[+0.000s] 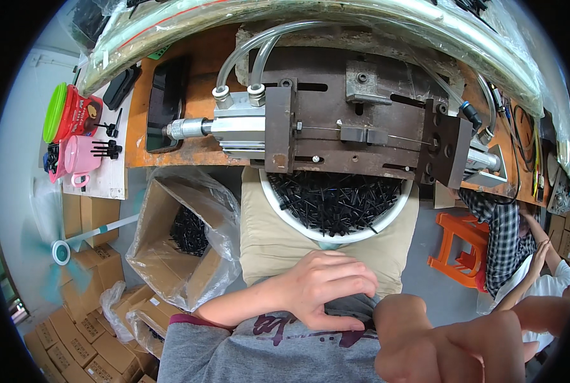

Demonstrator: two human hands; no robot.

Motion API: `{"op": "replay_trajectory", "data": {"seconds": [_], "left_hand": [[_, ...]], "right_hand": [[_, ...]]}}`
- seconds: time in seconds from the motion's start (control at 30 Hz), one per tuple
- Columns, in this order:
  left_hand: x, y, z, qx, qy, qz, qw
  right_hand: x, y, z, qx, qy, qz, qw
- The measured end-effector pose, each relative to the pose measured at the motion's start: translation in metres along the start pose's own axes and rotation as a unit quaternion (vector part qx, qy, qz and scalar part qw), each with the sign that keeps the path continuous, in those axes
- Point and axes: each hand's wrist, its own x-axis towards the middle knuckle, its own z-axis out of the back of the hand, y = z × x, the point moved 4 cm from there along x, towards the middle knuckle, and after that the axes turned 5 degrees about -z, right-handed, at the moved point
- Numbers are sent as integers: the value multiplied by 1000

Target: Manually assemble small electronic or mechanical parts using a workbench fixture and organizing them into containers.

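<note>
My left hand rests over my lap in front of a bowl. Its fingers are loosely bent, the thumb stands apart from them, and nothing shows in its grasp. My right hand is raised close at the lower right. Its fingers are bent, and whether they hold anything is hidden. A white bowl full of small black plastic parts stands on a beige cushion. Just beyond it sits a dark metal fixture with a small block at its middle; neither hand touches it.
Air cylinders with clear hoses flank the fixture on a wooden bench. A plastic-lined carton holds more black parts. A pink cup, a phone, a fan and an orange stool beside a seated person surround me.
</note>
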Motion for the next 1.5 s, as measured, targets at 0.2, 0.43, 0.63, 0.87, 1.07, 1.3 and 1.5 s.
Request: {"op": "replay_trajectory", "data": {"seconds": [0.2, 0.43, 0.63, 0.87, 1.07, 1.3, 1.5], "left_hand": [[0, 0, 0, -1, 8, 3, 1000], [-2, 2, -1, -19, 0, 15, 1000], [-1, 2, -1, -7, -2, 10, 1000], [-1, 1, -2, 3, -4, 13, 1000], [-1, 0, 0, 1, -7, 15, 1000], [3, -18, 25, -7, -55, 1, 998], [15, -78, 79, -330, -283, -119, 893]], "right_hand": [[-1, 3, -11, -10, -73, 30, 997], [-9, -15, -37, -30, -253, 85, 963], [-2, 9, -10, -25, -41, -49, 998], [-11, 9, -11, -62, -53, -55, 995], [-20, 0, -6, -73, -45, -11, 996], [19, -12, 24, -127, 42, 59, 989], [17, -17, 61, -249, 16, 72, 966]]}}
